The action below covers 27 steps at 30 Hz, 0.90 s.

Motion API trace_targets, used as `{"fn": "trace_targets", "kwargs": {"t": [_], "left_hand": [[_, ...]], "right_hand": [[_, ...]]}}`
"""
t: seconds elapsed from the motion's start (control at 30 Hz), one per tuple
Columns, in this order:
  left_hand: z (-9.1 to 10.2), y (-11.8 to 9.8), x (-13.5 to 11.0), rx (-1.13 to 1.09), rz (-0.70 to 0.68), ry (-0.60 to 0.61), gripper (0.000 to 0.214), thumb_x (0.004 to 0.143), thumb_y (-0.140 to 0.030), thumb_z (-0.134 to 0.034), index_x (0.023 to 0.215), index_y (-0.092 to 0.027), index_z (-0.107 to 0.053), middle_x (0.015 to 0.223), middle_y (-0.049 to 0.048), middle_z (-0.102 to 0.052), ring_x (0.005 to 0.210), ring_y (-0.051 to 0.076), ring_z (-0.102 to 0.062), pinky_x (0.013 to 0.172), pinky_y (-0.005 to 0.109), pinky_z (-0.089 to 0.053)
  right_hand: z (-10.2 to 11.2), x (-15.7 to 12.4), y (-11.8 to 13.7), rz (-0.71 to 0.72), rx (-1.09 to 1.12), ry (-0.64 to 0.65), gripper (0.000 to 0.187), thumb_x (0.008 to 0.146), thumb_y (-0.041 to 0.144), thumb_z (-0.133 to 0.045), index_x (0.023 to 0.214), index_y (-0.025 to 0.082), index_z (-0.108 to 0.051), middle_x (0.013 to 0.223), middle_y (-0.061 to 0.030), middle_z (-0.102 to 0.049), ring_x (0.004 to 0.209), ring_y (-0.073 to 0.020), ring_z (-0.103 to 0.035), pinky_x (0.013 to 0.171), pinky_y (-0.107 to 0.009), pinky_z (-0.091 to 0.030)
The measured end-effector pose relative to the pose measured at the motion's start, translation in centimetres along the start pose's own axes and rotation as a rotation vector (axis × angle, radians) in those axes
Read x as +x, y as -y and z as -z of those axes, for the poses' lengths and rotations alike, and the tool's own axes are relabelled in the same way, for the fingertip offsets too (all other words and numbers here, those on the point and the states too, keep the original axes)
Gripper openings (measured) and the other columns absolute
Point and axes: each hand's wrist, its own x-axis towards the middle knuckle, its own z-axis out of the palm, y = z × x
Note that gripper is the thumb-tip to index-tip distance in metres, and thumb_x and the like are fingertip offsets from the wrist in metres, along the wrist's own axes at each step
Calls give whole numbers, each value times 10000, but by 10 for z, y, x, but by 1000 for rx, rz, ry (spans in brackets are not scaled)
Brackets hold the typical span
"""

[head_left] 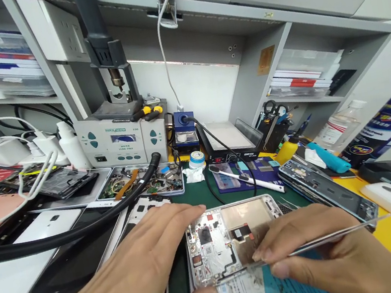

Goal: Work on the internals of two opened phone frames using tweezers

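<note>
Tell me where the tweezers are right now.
In the head view, lower right: the tweezers are pinched in the right hand, tips over the opened phone that the left hand steadies.

Tweezers [333, 238] over opened phone [231, 241]

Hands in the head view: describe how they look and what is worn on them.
Both the left hand and the right hand are bare: no gloves, rings or watch show. No sleeve reaches the visible forearms. Fingernails are short and unpainted.
</note>
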Motion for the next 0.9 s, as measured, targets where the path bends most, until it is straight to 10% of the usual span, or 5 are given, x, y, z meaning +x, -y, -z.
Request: {"fn": "trace_targets", "kwargs": {"t": [0.9], "left_hand": [[0,-2,3,-14,-4,-23,879,858,-361,-790,1582,-408,-293,1509,34,-642,1348,296,-696,1029,402,-681]], "right_hand": [[-2,-4,-5,-28,23,18,248,964,155,-824,1098,349,-900,1032,-8,-906,1005,-243,-864,924,-355,-700]]}}
